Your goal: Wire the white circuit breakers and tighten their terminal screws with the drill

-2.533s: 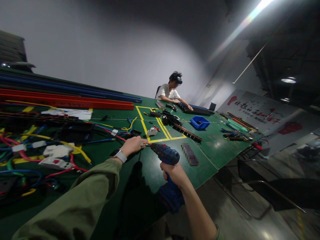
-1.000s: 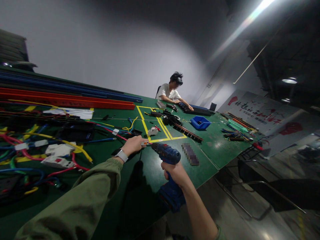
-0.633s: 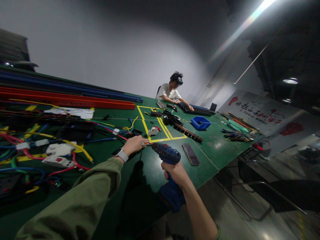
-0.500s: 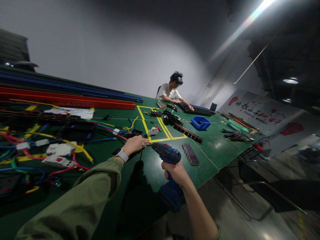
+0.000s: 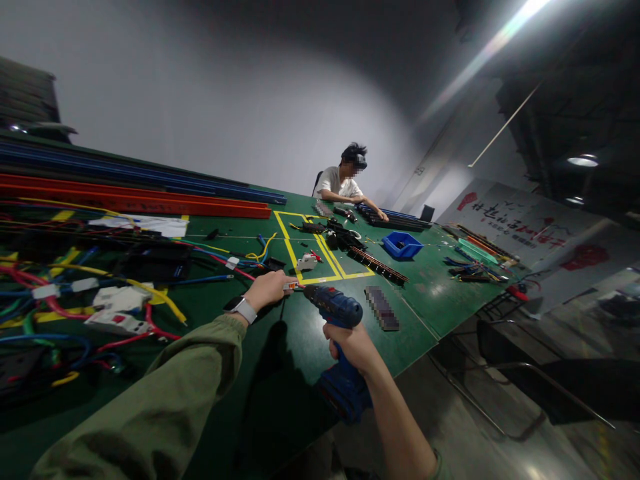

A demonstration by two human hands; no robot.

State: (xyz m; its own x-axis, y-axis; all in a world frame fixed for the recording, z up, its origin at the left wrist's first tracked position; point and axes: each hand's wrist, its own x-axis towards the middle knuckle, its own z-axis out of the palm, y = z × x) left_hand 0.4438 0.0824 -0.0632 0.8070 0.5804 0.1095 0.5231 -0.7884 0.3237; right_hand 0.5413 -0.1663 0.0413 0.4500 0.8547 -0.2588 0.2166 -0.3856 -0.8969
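Note:
My right hand [image 5: 353, 343] is wrapped round the grip of a blue cordless drill [image 5: 334, 307], whose front end points left. My left hand [image 5: 267, 288] is closed on a small white circuit breaker [image 5: 290, 286] with an orange-red part. The drill's tip meets the breaker's right end; whether it touches a screw is too small to tell. A red wire [image 5: 244, 273] runs towards the left hand from the left. Beyond them a second white breaker [image 5: 307, 262] with a red part lies inside yellow tape lines. Most of the held breaker is hidden by my fingers.
Wired breakers [image 5: 117, 321] and tangled cables crowd the left. Orange trunking [image 5: 200, 203] lies behind. A dark flat object [image 5: 383, 310], partly pixelated, lies right of the drill. Farther off are a blue bin [image 5: 401, 247], a copper-coloured strip [image 5: 377, 265], and a seated person [image 5: 333, 181] touching black bars.

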